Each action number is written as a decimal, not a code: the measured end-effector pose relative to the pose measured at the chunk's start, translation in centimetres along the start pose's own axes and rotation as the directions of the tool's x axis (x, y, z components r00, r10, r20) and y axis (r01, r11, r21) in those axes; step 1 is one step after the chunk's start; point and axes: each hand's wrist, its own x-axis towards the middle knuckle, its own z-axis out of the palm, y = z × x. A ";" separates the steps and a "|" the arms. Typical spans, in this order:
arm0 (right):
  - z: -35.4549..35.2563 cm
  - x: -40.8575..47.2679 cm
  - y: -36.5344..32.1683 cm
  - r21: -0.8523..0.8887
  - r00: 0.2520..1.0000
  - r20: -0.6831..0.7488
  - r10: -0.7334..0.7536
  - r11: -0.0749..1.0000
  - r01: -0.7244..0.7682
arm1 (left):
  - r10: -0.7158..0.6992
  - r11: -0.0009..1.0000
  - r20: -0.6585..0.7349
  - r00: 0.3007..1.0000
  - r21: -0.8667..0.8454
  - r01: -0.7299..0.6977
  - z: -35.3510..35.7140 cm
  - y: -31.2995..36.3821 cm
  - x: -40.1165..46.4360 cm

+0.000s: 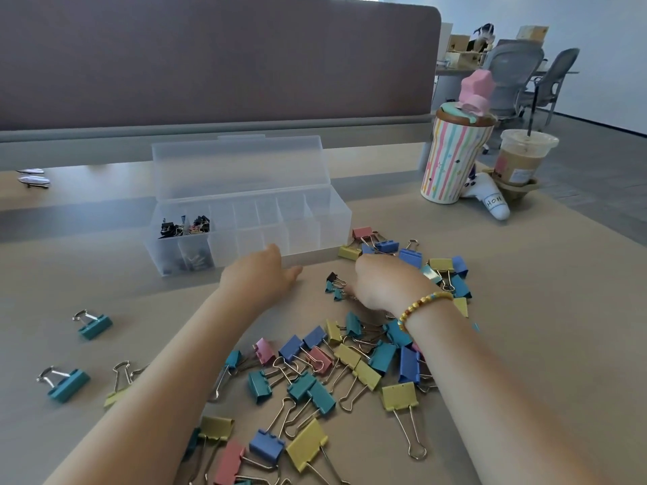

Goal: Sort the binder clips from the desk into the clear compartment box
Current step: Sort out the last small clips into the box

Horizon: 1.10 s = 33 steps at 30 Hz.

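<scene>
The desk (525, 309) carries everything here, with the grey partition along its far edge. On the far half stands the clear compartment box (245, 225), lid thrown back, long axis running left to right along the desk; its leftmost cells already hold a few small dark clips (183, 225), and the cells to the right look empty.

Across the near half and toward the right edge sprawls the pile of large coloured binder clips (336, 372), blue, teal, yellow and pink, handles tangled every way. Two teal strays (94, 323) lie apart near the left edge.

Your left hand (259, 274) lies with its fingers fairly straight, just before the box's near wall, holding nothing that you can see. Your right hand (381, 285), with the bead bracelet (420, 306) on the wrist, is turned down over the pile's far side; its fingers are hidden under the palm, so I cannot tell whether it already grips something.

Just left of that hand sits a cluster of tiny clips (334, 285), teal and dark, beside its thumb side. That is the relation to mind: the small ones lie between your two hands, nearer the right, and the box stands beyond and to the left of them. Judging from this, your right hand is better placed to pick them.

At the far right corner stand a striped tumbler (451, 159) and an iced coffee cup (521, 159).
</scene>
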 end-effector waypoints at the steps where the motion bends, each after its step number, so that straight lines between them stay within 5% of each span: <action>1: 0.2 0.0 -0.1 -0.023 1.000 -0.011 0.002 1.000 -0.002 | -0.005 0.999 0.013 1.000 0.044 0.004 0.2 0.2 0.0; 12: 1.7 1.2 -1.0 0.096 0.984 -0.170 -0.057 0.993 0.074 | 0.126 0.990 0.053 0.991 0.053 -0.129 -0.1 1.3 -0.5; 15: 0.9 1.5 0.1 0.401 0.984 -0.160 -0.079 0.906 0.138 | 0.112 0.962 0.161 0.981 -0.267 -0.066 -0.9 1.2 -0.4; 16: 0.6 1.4 0.5 0.548 0.987 -0.141 -0.080 0.824 0.145 | 0.125 0.850 0.240 0.963 -0.526 0.021 -1.5 1.2 -0.5; 18: -0.2 1.5 1.6 0.889 0.993 -0.035 -0.112 0.451 0.082 | 0.221 0.322 0.352 0.909 -0.907 0.273 -2.8 1.1 -0.7; 20: -0.5 1.9 2.6 0.998 0.966 0.053 -0.255 -0.008 -0.057 | 0.284 -0.113 0.309 0.908 -0.929 0.352 -3.5 0.8 -0.9; 23: -0.4 2.0 3.1 0.950 0.941 0.009 -0.337 -0.290 -0.113 | 0.275 -0.281 0.257 0.926 -0.900 0.333 -3.7 0.8 -1.3; 26: -0.3 2.0 3.0 0.892 0.961 -0.026 -0.277 -0.440 -0.103 | 0.253 -0.244 0.267 0.930 -0.913 0.328 -3.3 1.3 -1.1; 28: -0.1 2.3 2.9 0.869 0.975 -0.016 -0.220 -0.486 -0.096 | 0.213 -0.127 0.276 0.937 -0.943 0.307 -2.9 1.9 -1.0; 30: 0.1 2.5 2.8 0.874 0.985 0.003 -0.171 -0.479 -0.085 | 0.165 0.254 0.224 0.961 -0.951 0.178 -2.5 2.7 -1.3; 32: 0.3 2.8 2.7 0.922 0.993 0.006 -0.115 -0.385 -0.050 | 0.165 0.741 0.089 0.982 -0.668 -0.064 -1.5 3.1 -1.4; 33: 0.4 2.8 2.6 0.945 0.995 0.005 -0.097 -0.325 -0.036 | 0.191 0.867 0.019 0.981 -0.473 -0.160 -0.9 3.3 -1.5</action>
